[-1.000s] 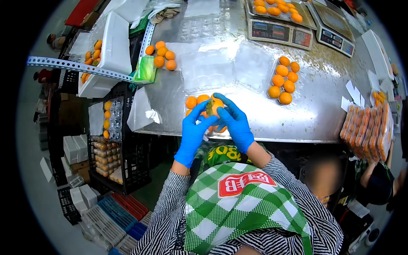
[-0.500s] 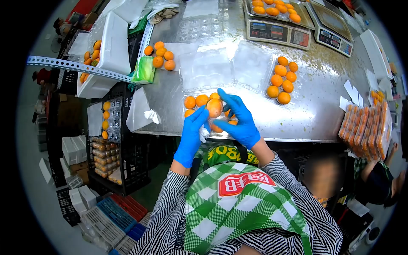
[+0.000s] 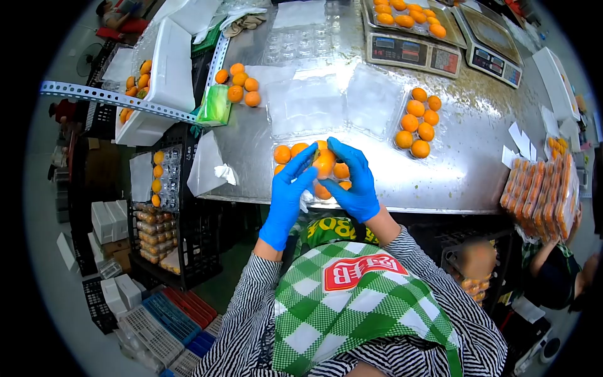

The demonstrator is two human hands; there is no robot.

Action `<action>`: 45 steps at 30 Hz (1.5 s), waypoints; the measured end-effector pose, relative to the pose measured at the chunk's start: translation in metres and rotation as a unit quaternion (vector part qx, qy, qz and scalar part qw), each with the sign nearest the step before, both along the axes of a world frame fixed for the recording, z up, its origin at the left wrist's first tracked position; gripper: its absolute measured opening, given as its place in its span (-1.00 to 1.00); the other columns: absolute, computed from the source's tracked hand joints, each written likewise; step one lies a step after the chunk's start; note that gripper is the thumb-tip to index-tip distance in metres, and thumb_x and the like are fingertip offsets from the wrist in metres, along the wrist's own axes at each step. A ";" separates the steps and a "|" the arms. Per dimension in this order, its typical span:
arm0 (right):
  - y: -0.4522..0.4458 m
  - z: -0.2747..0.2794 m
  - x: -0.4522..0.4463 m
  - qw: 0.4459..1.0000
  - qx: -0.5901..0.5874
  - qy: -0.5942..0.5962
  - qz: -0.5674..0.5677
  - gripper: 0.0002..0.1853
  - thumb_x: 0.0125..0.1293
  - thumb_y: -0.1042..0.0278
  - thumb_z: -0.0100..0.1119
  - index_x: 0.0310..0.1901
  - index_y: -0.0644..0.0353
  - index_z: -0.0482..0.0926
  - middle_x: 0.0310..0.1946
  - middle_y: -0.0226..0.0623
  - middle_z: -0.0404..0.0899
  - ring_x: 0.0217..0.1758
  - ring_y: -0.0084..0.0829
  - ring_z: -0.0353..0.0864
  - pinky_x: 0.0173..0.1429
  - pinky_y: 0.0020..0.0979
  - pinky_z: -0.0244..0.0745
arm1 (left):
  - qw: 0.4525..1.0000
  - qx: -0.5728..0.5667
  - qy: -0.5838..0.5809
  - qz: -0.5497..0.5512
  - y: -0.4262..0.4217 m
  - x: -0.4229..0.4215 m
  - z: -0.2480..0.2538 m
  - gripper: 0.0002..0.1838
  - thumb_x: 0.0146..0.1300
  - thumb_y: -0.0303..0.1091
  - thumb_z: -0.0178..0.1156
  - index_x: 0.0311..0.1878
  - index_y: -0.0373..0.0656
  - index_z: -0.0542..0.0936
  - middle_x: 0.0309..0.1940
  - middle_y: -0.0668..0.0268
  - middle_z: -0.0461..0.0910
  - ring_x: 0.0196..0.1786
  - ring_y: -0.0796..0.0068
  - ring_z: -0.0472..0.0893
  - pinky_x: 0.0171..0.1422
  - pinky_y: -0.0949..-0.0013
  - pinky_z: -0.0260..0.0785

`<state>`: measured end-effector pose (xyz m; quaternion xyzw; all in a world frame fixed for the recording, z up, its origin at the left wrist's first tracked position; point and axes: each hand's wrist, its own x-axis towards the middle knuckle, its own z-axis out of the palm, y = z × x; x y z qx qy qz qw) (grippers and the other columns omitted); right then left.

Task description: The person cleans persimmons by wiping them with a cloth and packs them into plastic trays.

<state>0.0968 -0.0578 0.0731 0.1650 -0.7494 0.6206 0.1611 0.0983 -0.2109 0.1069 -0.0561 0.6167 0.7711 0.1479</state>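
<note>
Both gloved hands cup one round orange fruit, which looks like a persimmon, above a clear tray at the table's near edge. My left hand is closed on its left side, with white tissue showing by the palm. From the right, my right hand curls its fingers and thumb round the same fruit. A dark greenish patch shows at the fruit's upper left. Under and around the hands, more persimmons sit in the tray, partly hidden by the gloves.
Clear empty trays lie just beyond the hands. A filled tray is to the right, with loose fruit at left. Scales stand at the back. Stacked packs are at the right edge, near another person's hand.
My right fingers, spread and partly off the fruit before, have closed round it. The persimmon has turned in my hands, and a dark patch now shows at its upper left.
</note>
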 end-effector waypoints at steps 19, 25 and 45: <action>0.003 -0.012 -0.004 0.980 -0.150 -0.129 -0.013 -0.41 0.11 0.46 0.32 0.22 0.18 0.39 -0.06 -0.31 0.52 -0.10 -0.55 0.52 -0.02 -0.55 0.44 | 0.990 -0.123 0.039 -0.048 0.008 -0.011 -0.007 -0.35 0.10 -0.50 0.26 0.31 -0.19 0.32 0.12 0.27 0.45 0.08 0.50 0.42 0.15 0.47 0.30; 0.004 0.003 -0.009 0.881 -0.338 -0.330 -0.004 -0.57 0.32 0.17 0.11 0.14 0.23 0.43 -0.31 -0.27 0.57 -0.40 -0.58 0.52 -0.35 -0.60 0.46 | 0.977 -0.174 0.116 -0.042 0.017 -0.018 -0.013 -0.35 0.07 -0.48 0.33 0.28 -0.13 0.38 -0.25 0.48 0.44 -0.29 0.73 0.33 -0.13 0.63 0.28; 0.049 0.003 -0.015 0.991 0.030 -0.130 0.012 -0.34 0.12 0.44 0.28 0.29 0.08 0.30 0.04 -0.33 0.48 0.04 -0.49 0.50 0.06 -0.46 0.43 | 0.985 -0.054 -0.153 -0.052 0.029 -0.044 -0.033 -0.65 0.28 -0.17 0.16 -0.03 -0.24 0.58 -0.25 0.31 0.60 -0.19 0.60 0.54 -0.12 0.59 0.36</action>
